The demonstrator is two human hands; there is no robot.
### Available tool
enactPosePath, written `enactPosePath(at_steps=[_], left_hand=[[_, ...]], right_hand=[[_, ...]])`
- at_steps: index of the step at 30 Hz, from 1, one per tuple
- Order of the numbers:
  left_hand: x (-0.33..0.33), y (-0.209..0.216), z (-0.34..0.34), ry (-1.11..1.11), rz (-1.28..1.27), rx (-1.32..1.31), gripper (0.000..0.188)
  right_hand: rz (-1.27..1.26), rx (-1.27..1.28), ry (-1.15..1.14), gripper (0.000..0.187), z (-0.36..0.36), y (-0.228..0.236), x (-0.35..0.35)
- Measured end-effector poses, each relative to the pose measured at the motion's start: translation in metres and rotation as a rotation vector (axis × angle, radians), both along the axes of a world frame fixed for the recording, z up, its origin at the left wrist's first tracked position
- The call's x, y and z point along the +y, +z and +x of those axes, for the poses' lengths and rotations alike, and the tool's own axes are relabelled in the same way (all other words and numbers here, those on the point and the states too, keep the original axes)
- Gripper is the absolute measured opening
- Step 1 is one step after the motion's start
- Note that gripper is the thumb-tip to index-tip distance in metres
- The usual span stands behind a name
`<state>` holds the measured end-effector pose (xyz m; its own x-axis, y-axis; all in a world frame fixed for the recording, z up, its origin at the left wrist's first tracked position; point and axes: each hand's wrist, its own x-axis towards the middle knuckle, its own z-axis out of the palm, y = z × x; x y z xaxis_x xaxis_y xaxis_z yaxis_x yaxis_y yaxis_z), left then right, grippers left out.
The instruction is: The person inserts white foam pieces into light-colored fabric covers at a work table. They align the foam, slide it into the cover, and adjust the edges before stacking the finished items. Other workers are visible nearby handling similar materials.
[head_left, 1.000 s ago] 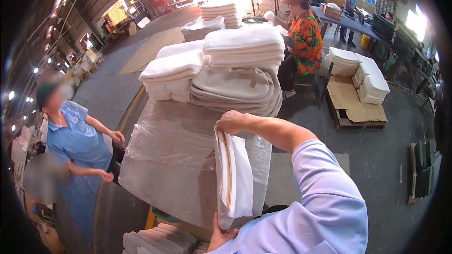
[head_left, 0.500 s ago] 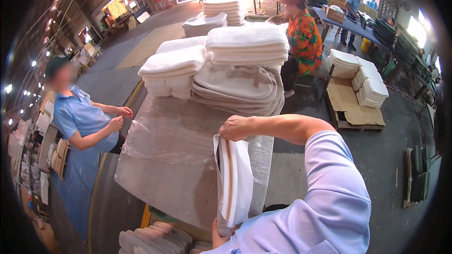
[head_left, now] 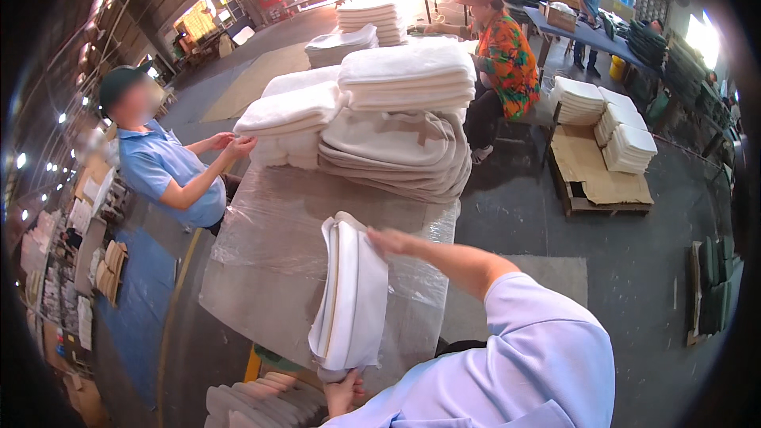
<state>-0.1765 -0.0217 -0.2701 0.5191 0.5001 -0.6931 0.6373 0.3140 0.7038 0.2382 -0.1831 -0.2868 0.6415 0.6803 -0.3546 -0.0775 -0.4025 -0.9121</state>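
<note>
A white padded cushion cover (head_left: 366,297) with a gold-brown zip line along its side stands on edge on the plastic-wrapped stack (head_left: 269,269). Greyish padding shows at its two ends. My left hand (head_left: 344,393) grips the near lower end, its fingers curled round it. At the far end, my right hand (head_left: 388,242) is against the cushion's right side, its fingers blurred by motion. Beyond stand folded white pads (head_left: 408,75) on top of larger beige-grey cushions (head_left: 392,150), with more white pads (head_left: 289,115) to their left.
A co-worker in blue (head_left: 170,166) stands at the left, hands touching the white pads. Another person in a patterned orange top (head_left: 507,59) sits beyond the stacks. White pads lie on a cardboard-covered pallet (head_left: 587,170) at right. Grey cushions (head_left: 265,400) fill the lower edge.
The cushion has shifted left and tilted, and its far end now shows grey padding. My right hand has gone from pinching its far end to its side. The co-worker at left has reached the pads.
</note>
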Motion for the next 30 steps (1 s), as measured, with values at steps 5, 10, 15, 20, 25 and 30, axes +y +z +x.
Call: enactPosePath(at_steps=[5,10,15,20,25,30], left_hand=[[-0.007,-0.009,-0.012,-0.06,0.241,-0.032,0.032],[-0.007,-0.019,-0.008,0.231,-0.049,-0.524,0.065],[0.014,-0.022,0.005,0.482,-0.361,-0.389,0.061],[0.022,-0.028,0.008,0.534,-0.508,-0.397,0.064],[0.01,-0.028,0.004,0.522,-0.436,-0.39,0.067],[-0.007,-0.009,0.01,0.557,-0.509,-0.402,0.073]], right_hand=[[-0.034,-0.268,0.076,0.071,-0.112,-0.047,-0.011],[0.102,-0.118,-0.079,0.054,-0.189,-0.042,-0.046],[0.028,0.032,-0.148,0.038,-0.252,-0.021,-0.091],[-0.008,0.01,-0.274,0.033,-0.296,-0.015,-0.147],[-0.093,0.125,-0.401,0.032,-0.339,-0.026,-0.202],[-0.067,0.181,-0.45,0.032,-0.366,-0.037,-0.241]])
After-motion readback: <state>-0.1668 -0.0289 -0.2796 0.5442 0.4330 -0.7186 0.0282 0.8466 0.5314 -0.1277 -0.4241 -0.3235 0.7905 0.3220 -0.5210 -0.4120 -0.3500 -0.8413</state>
